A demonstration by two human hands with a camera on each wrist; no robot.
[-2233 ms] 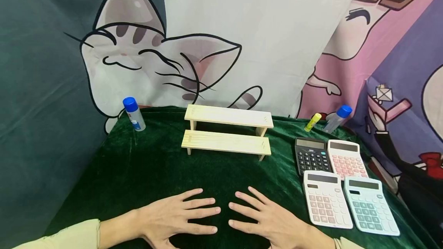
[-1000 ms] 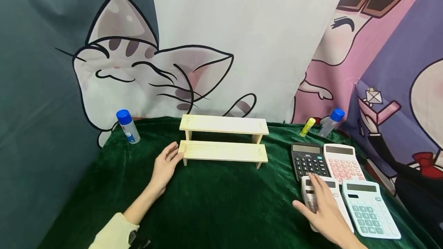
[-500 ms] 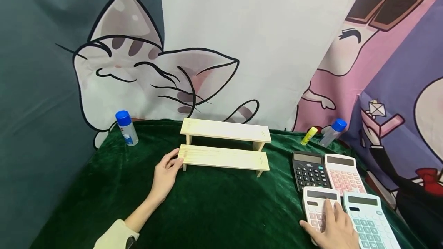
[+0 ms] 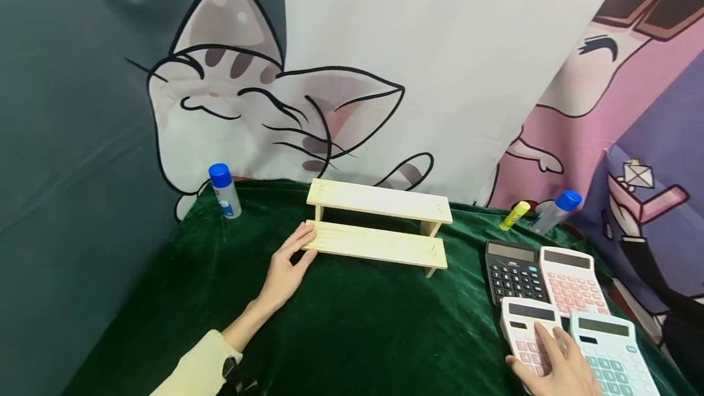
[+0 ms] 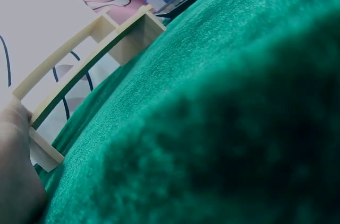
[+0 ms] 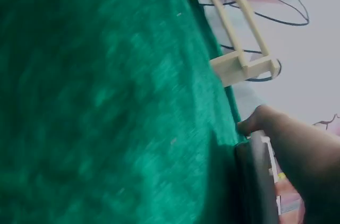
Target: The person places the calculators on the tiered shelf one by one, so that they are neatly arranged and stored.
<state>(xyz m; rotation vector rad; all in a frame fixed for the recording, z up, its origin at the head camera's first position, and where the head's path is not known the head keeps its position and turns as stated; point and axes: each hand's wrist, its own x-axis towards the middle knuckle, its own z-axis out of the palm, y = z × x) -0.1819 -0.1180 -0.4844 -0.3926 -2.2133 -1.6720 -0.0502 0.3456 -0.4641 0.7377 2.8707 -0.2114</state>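
Note:
My left hand [image 4: 287,271] grips the left end of the lower tier of a two-tier wooden stand [image 4: 379,243], fingers on top and thumb at its front edge. In the left wrist view that hand shows at the end of the stand [image 5: 79,78]. My right hand [image 4: 563,368] holds a white calculator [image 4: 530,310] with pinkish keys, thumb along its left edge and fingers over its keys and right side. The right wrist view shows the thumb close over the dark side of the calculator [image 6: 257,176]. The far fingertips are hidden there.
Around the held calculator lie a black calculator [image 4: 515,271], a pink-keyed calculator [image 4: 574,280] and a light blue calculator [image 4: 613,338]. A yellow glue stick [image 4: 514,216] and a blue-capped bottle [image 4: 558,211] stand behind. Another blue-capped bottle [image 4: 225,191] is at far left on green cloth [image 4: 374,329].
From spread over the cloth, my left hand has reached the stand's left end and my right hand the white calculator. Lately the left fingers have closed over the tier. The head view has shifted slightly.

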